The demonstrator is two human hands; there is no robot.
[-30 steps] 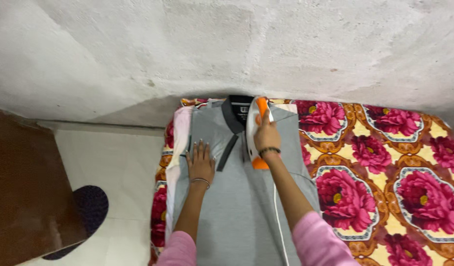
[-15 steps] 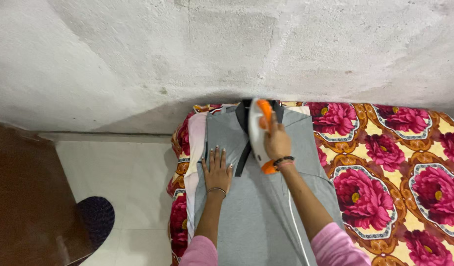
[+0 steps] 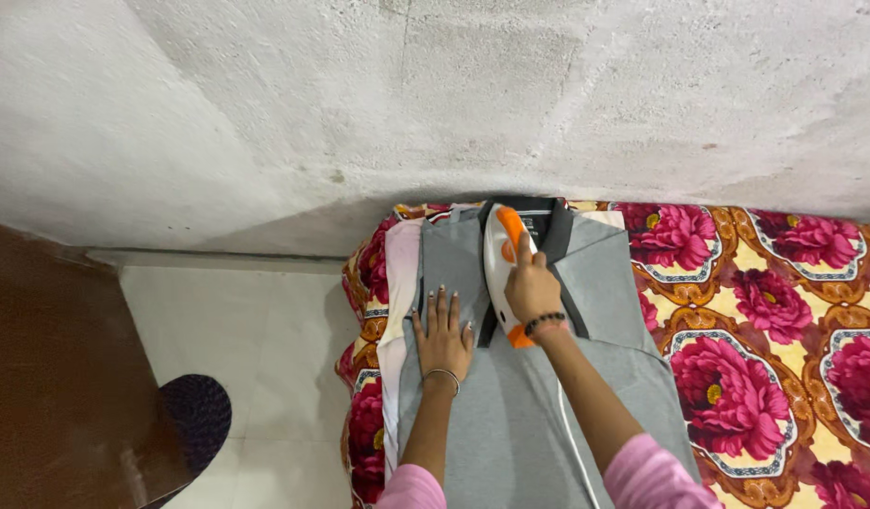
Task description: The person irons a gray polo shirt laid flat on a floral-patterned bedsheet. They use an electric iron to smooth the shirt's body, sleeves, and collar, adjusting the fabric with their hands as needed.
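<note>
Grey polo shirt (image 3: 510, 415) lies on the floral bed (image 3: 765, 377); left hand (image 3: 442, 332) presses flat, fingers spread, right hand (image 3: 532, 290) grips the white-orange iron (image 3: 503, 259).

Single head-worn view, steep downward angle.
You look down from close above at your forearms, facing the wall (image 3: 435, 94).

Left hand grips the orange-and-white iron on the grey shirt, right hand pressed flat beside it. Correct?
Not quite: the hands are swapped. In the head view, the right hand grips the orange-and-white iron on the grey shirt, and the left hand is pressed flat on the fabric beside it. The rest stands.
</note>
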